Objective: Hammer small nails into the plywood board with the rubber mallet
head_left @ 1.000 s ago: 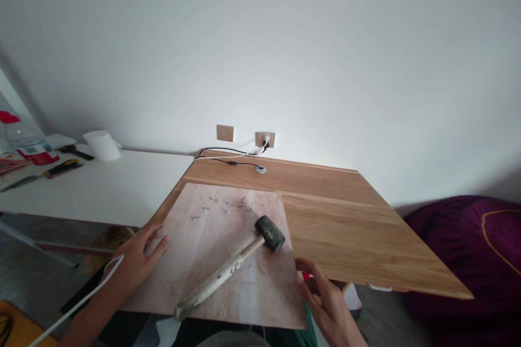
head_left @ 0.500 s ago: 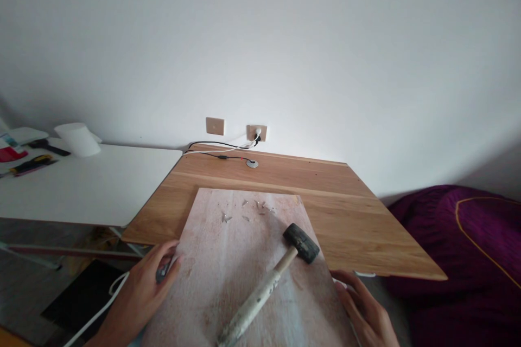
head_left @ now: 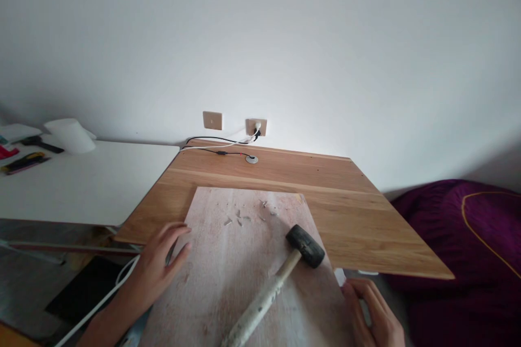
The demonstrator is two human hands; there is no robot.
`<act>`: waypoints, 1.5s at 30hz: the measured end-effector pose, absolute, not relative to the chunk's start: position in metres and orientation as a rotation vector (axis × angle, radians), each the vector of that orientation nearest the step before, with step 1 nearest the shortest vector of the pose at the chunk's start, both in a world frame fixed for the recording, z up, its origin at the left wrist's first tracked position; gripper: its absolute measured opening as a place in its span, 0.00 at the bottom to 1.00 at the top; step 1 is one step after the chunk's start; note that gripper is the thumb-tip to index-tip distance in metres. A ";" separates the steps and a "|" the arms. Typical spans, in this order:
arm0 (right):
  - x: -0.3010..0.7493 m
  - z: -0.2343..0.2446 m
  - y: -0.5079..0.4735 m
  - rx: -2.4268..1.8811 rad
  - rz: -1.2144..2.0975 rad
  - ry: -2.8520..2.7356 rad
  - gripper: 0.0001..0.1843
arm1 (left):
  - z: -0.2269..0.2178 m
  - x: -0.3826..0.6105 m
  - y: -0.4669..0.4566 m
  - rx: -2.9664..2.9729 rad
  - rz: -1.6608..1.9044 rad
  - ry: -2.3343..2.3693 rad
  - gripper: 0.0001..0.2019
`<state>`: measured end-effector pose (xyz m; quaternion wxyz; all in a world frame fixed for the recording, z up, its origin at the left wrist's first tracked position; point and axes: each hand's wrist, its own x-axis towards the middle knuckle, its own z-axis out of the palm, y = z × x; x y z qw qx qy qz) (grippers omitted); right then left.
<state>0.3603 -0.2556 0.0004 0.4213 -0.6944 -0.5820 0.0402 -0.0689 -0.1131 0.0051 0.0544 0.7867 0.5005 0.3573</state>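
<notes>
A pale, stained wooden board lies in front of me, its far part over the brown table. On it a rubber mallet rests diagonally, black head away from me and worn handle toward me. Several small whitish, shiny pieces are scattered near the board's far end. My left hand is at the board's left edge, thumb and fingers apart. Beside the right edge, my right hand has its fingers curled closed. A small white thing shows at its fingertips; its kind is unclear.
The wooden table stands against the wall, with cables running to a socket. To the left, a white table carries a white roll and tools. A purple beanbag sits at right.
My left hand has shifted up and right, its fingers spreading over the board's edge. My right hand has moved slightly down and right. The small pieces on the board have changed positions.
</notes>
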 end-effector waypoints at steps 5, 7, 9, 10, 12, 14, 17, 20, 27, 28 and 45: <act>0.324 0.017 -0.249 -1.582 0.509 -1.792 0.18 | -0.001 -0.054 -0.101 2.459 1.100 1.379 0.14; 0.312 0.021 -0.242 -1.595 0.566 -1.819 0.21 | -0.007 -0.050 -0.100 2.460 1.090 1.354 0.14; 0.306 0.022 -0.233 -1.645 0.539 -1.785 0.22 | -0.013 -0.048 -0.100 2.455 1.072 1.345 0.14; 0.304 0.021 -0.229 -1.670 0.525 -1.776 0.23 | -0.015 -0.047 -0.100 2.454 1.059 1.345 0.14; 0.305 0.020 -0.222 -1.717 0.510 -1.786 0.26 | -0.018 -0.046 -0.100 2.456 1.031 1.354 0.16; 0.307 0.020 -0.216 -1.756 0.508 -1.814 0.28 | -0.019 -0.045 -0.099 2.458 1.005 1.370 0.17; 0.309 0.026 -0.209 -1.794 0.540 -1.822 0.29 | -0.019 -0.040 -0.098 2.453 0.981 1.401 0.18; 0.311 0.035 -0.202 -1.804 0.597 -1.808 0.28 | -0.019 -0.033 -0.097 2.447 0.979 1.405 0.18; 0.325 0.040 -0.184 -1.829 0.648 -1.797 0.28 | -0.024 -0.013 -0.088 2.457 1.001 1.389 0.18; 0.327 0.039 -0.181 -1.826 0.648 -1.795 0.28 | -0.024 -0.010 -0.086 2.457 1.005 1.381 0.18; 0.333 0.029 -0.177 -1.838 0.581 -1.752 0.24 | -0.016 -0.007 -0.073 2.427 0.953 1.296 0.18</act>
